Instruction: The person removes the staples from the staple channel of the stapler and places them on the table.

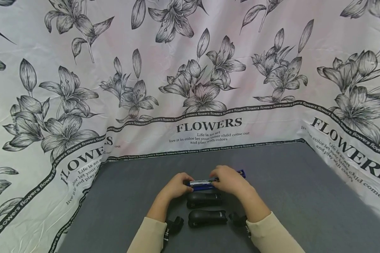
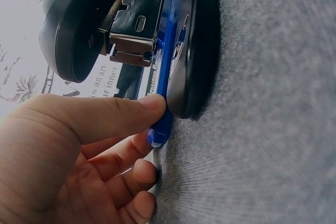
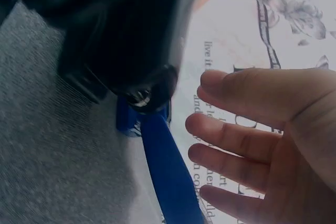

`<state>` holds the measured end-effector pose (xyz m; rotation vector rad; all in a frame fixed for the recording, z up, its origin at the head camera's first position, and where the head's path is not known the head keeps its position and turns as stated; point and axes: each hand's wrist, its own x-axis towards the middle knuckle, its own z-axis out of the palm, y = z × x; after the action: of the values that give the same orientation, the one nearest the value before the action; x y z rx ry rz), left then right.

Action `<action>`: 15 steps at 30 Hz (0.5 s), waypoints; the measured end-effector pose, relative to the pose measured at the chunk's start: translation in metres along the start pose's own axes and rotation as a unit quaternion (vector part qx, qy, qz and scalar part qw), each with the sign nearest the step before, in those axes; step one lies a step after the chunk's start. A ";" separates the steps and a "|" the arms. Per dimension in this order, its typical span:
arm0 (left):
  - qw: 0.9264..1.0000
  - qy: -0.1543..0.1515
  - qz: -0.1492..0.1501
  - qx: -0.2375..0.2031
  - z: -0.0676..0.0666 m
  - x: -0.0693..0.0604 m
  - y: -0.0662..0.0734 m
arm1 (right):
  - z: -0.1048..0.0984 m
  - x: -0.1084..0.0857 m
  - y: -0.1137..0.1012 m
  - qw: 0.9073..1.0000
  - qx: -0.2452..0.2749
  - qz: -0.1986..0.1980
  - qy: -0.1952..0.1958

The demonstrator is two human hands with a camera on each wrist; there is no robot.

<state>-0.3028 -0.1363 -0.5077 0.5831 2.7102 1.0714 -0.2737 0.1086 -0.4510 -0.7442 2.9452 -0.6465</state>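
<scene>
A long blue stapler-like object (image 1: 202, 187) with a silver strip on top lies between the two hands. My left hand (image 1: 178, 186) pinches its left end; in the left wrist view the thumb and a finger of the left hand (image 2: 100, 156) grip the tip of the blue bar (image 2: 166, 77). Over the object's right part is my right hand (image 1: 229, 180). In the right wrist view the fingers of the right hand (image 3: 262, 140) are spread and loosely bent, beside the blue piece (image 3: 168, 171), with a gap between them.
Two black staplers, one (image 1: 204, 199) behind the other (image 1: 208, 218), lie on the grey surface (image 1: 130, 211) nearer the body, between the forearms. Behind and at both sides hangs a flower-printed cloth (image 1: 209, 137).
</scene>
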 end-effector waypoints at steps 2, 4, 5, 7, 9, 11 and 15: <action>1.000 0.000 0.001 0.001 0.000 0.000 0.000 | 0.003 0.000 -0.001 1.000 0.002 -0.011 -0.005; 1.000 0.000 0.001 0.001 0.000 0.000 0.001 | 0.006 0.001 -0.002 1.000 0.001 -0.025 -0.010; 1.000 -0.001 0.002 0.000 0.000 0.000 0.000 | 0.007 0.001 -0.002 0.999 -0.002 -0.030 -0.012; 1.000 -0.001 0.002 -0.001 0.000 0.000 0.000 | 0.010 0.001 -0.003 0.999 -0.014 -0.038 -0.016; 1.000 -0.002 0.002 -0.003 0.000 0.000 0.001 | 0.013 0.001 -0.003 0.999 -0.024 -0.041 -0.019; 1.000 -0.002 0.003 -0.004 0.000 0.000 0.001 | 0.015 0.002 -0.003 0.998 -0.034 -0.041 -0.020; 1.000 0.000 0.000 -0.003 -0.001 0.000 0.001 | 0.017 0.002 -0.005 0.998 -0.038 -0.039 -0.019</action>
<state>-0.3030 -0.1360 -0.5067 0.5811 2.7061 1.0793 -0.2713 0.0971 -0.4642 -0.8715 2.9341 -0.5201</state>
